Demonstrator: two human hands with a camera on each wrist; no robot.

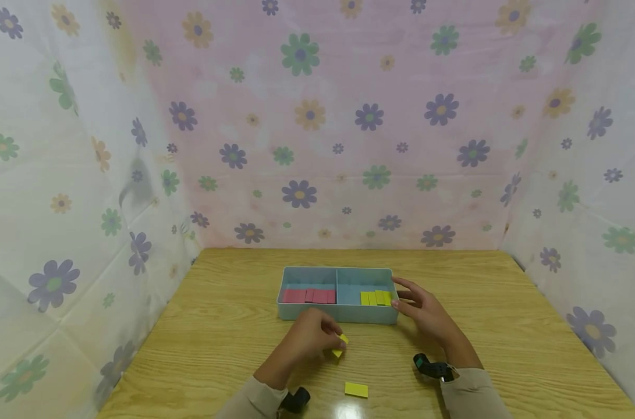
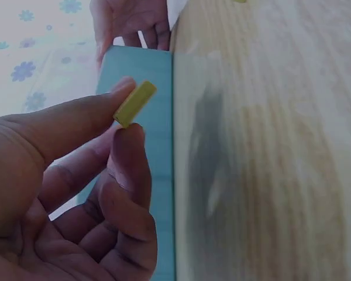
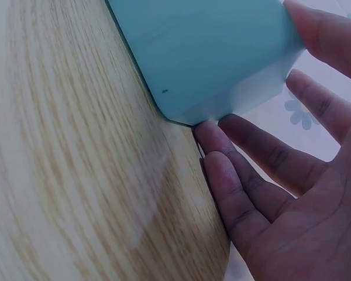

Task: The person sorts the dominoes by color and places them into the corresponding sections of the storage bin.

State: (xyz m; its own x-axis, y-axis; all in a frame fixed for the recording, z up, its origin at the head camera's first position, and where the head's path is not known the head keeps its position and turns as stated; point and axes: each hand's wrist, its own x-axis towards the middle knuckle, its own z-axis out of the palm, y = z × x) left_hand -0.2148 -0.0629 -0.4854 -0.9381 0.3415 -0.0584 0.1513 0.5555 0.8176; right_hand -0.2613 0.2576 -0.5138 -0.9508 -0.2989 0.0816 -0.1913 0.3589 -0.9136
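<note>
My left hand (image 1: pixel 309 340) pinches a small flat yellow tile (image 2: pixel 134 104) between thumb and forefinger, just in front of a pale blue two-compartment box (image 1: pixel 366 315). The other left fingers are folded loosely in the left wrist view. At the box's right end is my right hand (image 1: pixel 427 314); its thumb touches the rim near the front corner, and its extended fingers lie along the end wall. Pink tiles (image 1: pixel 309 296) stand in a row in the left compartment. Several yellow tiles (image 1: pixel 375 298) fill the right part of the other compartment.
Another yellow tile (image 1: pixel 356 390) lies flat on the wooden table (image 1: pixel 217 343), nearer the front edge. Flowered cloth (image 1: pixel 338 174) hangs behind the table and along both sides. Each wrist wears a black camera, one of them the right wrist camera (image 1: pixel 429 366).
</note>
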